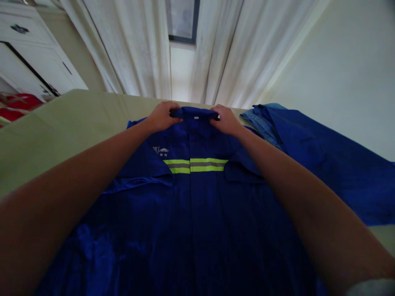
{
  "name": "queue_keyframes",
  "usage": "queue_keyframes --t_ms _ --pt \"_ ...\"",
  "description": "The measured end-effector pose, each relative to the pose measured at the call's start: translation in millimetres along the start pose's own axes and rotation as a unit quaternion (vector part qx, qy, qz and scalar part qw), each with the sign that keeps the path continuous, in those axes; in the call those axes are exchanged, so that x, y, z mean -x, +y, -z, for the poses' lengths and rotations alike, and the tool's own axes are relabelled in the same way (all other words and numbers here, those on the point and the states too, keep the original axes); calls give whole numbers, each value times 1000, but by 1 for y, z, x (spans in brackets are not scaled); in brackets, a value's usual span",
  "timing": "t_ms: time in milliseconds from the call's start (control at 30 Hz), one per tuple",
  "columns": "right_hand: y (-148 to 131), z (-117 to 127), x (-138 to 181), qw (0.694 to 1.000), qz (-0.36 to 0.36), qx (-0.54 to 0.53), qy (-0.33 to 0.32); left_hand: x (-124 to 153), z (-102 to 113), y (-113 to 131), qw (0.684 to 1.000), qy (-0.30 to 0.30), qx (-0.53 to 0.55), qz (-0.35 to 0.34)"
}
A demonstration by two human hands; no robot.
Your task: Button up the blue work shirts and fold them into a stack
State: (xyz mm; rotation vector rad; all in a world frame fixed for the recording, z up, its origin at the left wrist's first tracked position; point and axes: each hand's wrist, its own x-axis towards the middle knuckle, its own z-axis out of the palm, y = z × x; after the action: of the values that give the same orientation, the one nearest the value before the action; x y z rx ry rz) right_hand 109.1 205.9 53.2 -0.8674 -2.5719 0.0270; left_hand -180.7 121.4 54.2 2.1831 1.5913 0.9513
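A dark blue work jacket (197, 205) with a yellow and grey reflective stripe (196, 165) and a small white chest logo lies front up on a pale green bed surface (61, 127). Both my arms reach across it to its far end. My left hand (161, 116) is closed on the left side of the jacket's collar (194, 113). On the collar's right side my right hand (226, 120) is closed too. A small white button shows between the hands.
A second blue garment (324, 160) lies spread at the right, with a lighter blue lining at its top. White curtains (234, 53) and a window hang beyond the bed. A white cabinet (33, 57) and a red item (17, 105) are at the far left.
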Motion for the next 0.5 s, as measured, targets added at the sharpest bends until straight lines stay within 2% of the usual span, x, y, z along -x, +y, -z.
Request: queue_keyframes --t_ms 67,167,233,300,333,400,467,500 --pt "-20 19 25 997 60 42 -30 25 9 15 992 -15 -93 -79" --pt "-49 36 66 983 131 72 -111 63 13 32 966 -112 -180 -145" --pt "-62 40 85 975 147 60 -157 78 14 40 951 -185 -198 -147" --pt "-71 43 93 977 125 30 -168 83 15 46 948 -216 -201 -119" --pt "-74 43 93 983 102 14 -155 82 17 48 951 -205 -211 -92" --pt "-78 40 84 994 42 -7 -102 79 21 50 955 -138 -262 -19" --pt "-81 31 70 998 -19 -8 -61 78 22 45 941 -75 -325 51" --pt "-83 25 64 997 -47 -1 -59 79 21 39 932 -67 -346 83"
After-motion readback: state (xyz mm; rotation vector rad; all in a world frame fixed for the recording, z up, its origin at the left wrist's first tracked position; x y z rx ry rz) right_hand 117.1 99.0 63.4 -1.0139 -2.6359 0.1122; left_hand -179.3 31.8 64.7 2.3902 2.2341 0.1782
